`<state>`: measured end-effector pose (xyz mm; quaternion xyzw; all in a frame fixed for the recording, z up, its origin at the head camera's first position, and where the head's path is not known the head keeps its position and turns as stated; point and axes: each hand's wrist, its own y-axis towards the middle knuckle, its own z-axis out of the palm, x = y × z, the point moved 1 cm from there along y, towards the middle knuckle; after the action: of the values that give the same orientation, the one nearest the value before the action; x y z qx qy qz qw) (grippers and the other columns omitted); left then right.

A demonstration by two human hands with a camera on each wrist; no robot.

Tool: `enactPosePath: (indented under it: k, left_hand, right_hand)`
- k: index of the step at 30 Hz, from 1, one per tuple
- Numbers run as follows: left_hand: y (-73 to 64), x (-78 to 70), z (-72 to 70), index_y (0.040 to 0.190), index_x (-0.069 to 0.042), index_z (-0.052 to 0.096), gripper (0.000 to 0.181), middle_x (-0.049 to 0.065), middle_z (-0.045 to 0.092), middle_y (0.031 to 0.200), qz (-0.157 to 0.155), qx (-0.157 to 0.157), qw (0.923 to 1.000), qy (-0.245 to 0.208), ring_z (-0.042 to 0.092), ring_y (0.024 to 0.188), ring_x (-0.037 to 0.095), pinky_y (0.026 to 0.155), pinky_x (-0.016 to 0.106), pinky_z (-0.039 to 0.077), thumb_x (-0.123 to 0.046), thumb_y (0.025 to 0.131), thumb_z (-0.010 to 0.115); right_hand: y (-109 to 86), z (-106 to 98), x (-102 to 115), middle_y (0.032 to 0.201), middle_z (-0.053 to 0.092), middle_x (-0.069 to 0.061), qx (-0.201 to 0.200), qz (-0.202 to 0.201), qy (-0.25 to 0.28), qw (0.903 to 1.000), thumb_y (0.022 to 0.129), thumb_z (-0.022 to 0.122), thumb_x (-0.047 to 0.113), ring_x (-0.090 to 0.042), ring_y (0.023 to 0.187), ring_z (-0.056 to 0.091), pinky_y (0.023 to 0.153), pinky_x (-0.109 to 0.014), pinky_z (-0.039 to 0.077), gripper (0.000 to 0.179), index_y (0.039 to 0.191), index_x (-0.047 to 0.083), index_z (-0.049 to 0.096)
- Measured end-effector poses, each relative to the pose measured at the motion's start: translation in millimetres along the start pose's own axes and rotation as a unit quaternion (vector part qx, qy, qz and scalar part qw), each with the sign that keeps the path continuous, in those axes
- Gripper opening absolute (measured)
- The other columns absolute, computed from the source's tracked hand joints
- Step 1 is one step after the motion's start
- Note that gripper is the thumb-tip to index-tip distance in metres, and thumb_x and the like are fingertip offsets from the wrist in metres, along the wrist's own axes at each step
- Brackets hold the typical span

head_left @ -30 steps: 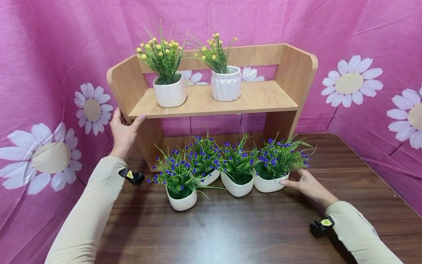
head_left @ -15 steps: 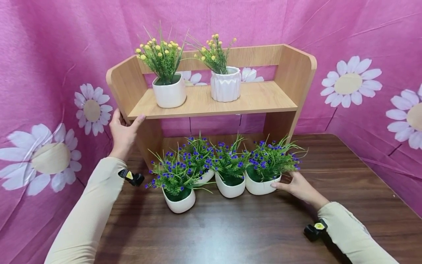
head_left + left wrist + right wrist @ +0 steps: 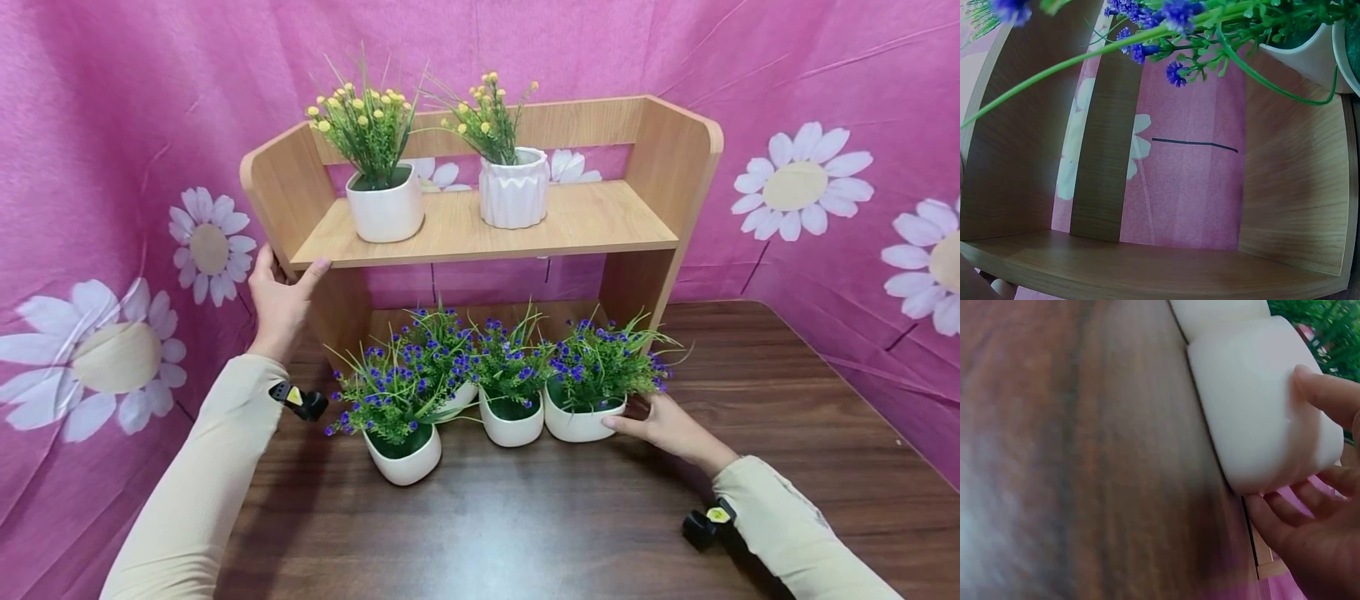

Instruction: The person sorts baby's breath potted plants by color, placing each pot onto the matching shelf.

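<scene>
My left hand (image 3: 279,302) grips the left side panel of a two-tier wooden shelf (image 3: 678,171), thumb at the front edge and fingers on the outer side. With its thumb on the front and its fingers along the right side, my right hand (image 3: 667,429) holds a white flower pot (image 3: 581,423) of artificial purple flowers. In the right wrist view this pot (image 3: 1254,406) stands on the table, right against its neighbour. Left of it, a second white pot (image 3: 512,427) sits close by. A third (image 3: 405,460) is nearest the front, partly hiding one more pot (image 3: 457,402) behind.
On the upper shelf stand a smooth white pot (image 3: 386,208) and a ribbed white pot (image 3: 513,196), both with yellow flowers. The dark wooden table (image 3: 480,533) stretches in front. Pink cloth (image 3: 787,67) with printed daisies hangs behind and at both sides.
My right hand has slid its pot leftward along the table. The other purple-flowered pots have shifted left with it. My left hand keeps its place on the shelf.
</scene>
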<state>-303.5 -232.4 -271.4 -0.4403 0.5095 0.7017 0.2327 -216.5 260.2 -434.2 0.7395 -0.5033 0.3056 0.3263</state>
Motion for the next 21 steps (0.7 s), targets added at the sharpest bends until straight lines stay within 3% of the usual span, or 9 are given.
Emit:
enactPosePath:
  k: [2,6,9,16,21]
  left_hand:
    - [0.5,-0.5,0.2,0.136,-0.005,0.047,0.068,0.018,0.052,0.135,-0.003,-0.001,1.0,-0.004,0.05,0.12,0.018,0.106,0.028,0.039,-0.004,0.076,0.078]
    - [1.7,0.1,0.3,0.137,-0.005,0.046,0.069,0.018,0.051,0.136,-0.005,-0.001,1.0,-0.006,0.05,0.12,0.018,0.107,0.028,0.039,-0.003,0.076,0.078]
    - [1.9,0.5,0.4,0.137,-0.005,0.046,0.069,0.018,0.051,0.137,-0.006,-0.001,1.0,-0.005,0.049,0.121,0.018,0.107,0.028,0.039,-0.003,0.076,0.078]
    - [2.4,1.3,-0.1,0.138,-0.005,0.045,0.07,0.018,0.05,0.137,-0.009,0.002,1.0,0.001,0.049,0.122,0.019,0.107,0.029,0.038,-0.005,0.077,0.078]
    - [1.7,0.5,0.3,0.139,-0.006,0.044,0.071,0.017,0.049,0.139,-0.015,0.002,0.9999,0.004,0.048,0.123,0.018,0.108,0.028,0.038,-0.005,0.076,0.078]
  right_hand:
    - [-1.0,-3.5,0.0,0.143,0.044,-0.019,0.013,0.008,0.003,0.9999,0.084,0.074,0.028,-0.036,0.129,0.042,0.106,-0.055,0.033,0.083,0.148,0.003,0.027]
    - [-1.3,-9.8,-1.3,0.138,0.05,-0.013,0.017,-0.013,-0.013,0.9997,0.082,0.076,0.029,-0.013,0.126,0.045,0.106,-0.025,0.035,0.08,0.146,0.007,0.033]
    - [-2.9,-11.9,-1.0,0.135,0.053,-0.006,0.015,-0.032,-0.016,0.9993,0.081,0.078,0.028,0.003,0.121,0.042,0.097,-0.007,0.03,0.073,0.141,0.01,0.041]
    - [-13.7,-13.9,5.6,0.141,0.045,-0.004,-0.001,0.003,-0.026,0.9997,0.079,0.079,0.033,-0.01,0.127,0.039,0.098,-0.015,0.034,0.08,0.144,0.013,0.038]
    - [-16.0,-16.8,11.1,0.132,0.053,-0.001,-0.051,-0.005,-0.033,0.9981,0.079,0.08,0.03,0.003,0.112,0.048,0.089,-0.011,0.04,0.075,0.141,0.014,0.042]
